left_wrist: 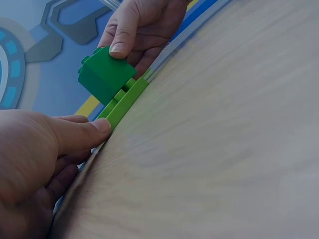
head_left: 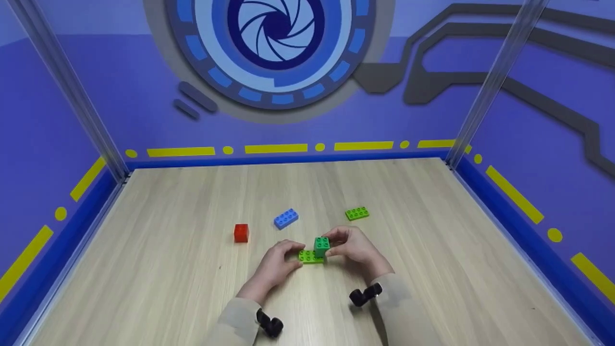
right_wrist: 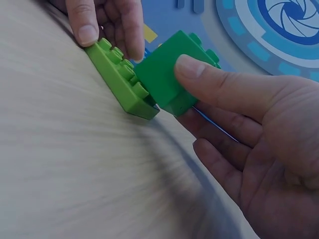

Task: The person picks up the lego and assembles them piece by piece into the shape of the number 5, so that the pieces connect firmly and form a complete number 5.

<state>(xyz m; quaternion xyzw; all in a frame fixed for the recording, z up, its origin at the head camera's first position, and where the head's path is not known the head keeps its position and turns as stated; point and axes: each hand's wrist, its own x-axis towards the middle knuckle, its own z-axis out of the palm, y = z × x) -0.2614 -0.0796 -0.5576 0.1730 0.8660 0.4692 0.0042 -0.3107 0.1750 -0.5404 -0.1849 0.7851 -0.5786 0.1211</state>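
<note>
My left hand (head_left: 275, 265) pinches the left end of a light green flat toy brick (head_left: 307, 257), thumb on the near side, while the brick lies on the table. Between the thumb and fingers of my right hand (head_left: 359, 249) is a square dark green brick (head_left: 321, 245), studs up. This dark green brick (right_wrist: 167, 74) sits over the right end of the light green one and leans at an angle to it in the right wrist view. In the left wrist view, some light green studs show beneath the dark green block (left_wrist: 105, 74).
Beyond the hands lie a red brick (head_left: 241, 233) at left, a blue eight-stud brick (head_left: 286, 218) in the middle and another light green flat brick (head_left: 357, 213) at right. Blue-purple printed walls (head_left: 269, 134) border the wooden table (head_left: 158, 269) at the back and sides.
</note>
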